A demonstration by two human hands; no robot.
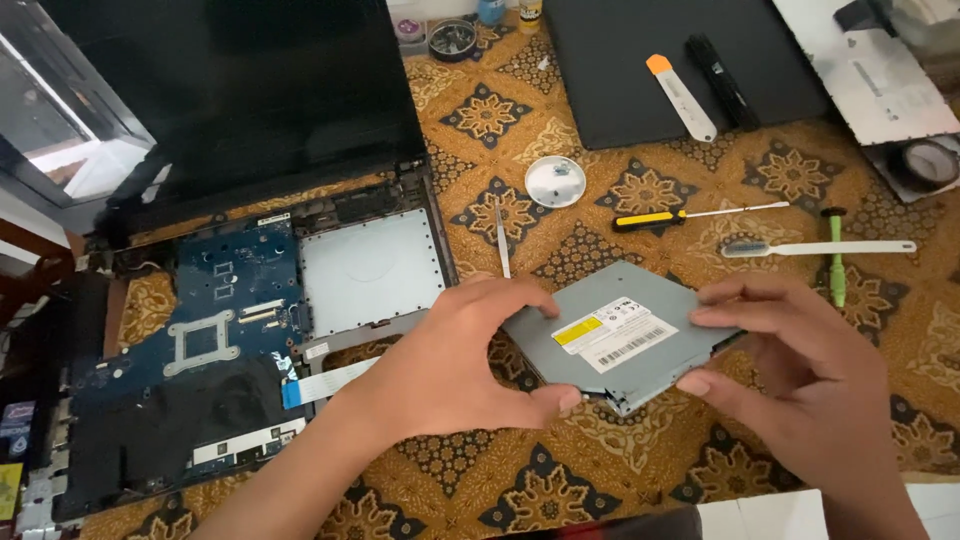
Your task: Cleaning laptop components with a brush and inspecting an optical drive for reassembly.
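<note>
**Optical drive held two-handed above cloth**

Left hand [455, 365] pinches the grey optical drive [615, 335] at its near-left edge; right hand [800, 370] clamps the opposite side, likely to keep it level. Drive sits between both grips, label up. Left of them, the opened laptop [230, 330]; beyond, a yellow-handled screwdriver [690, 215]

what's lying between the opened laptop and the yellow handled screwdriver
In the head view, metal tweezers and a small round silver disc lie on the patterned cloth between them.
</note>
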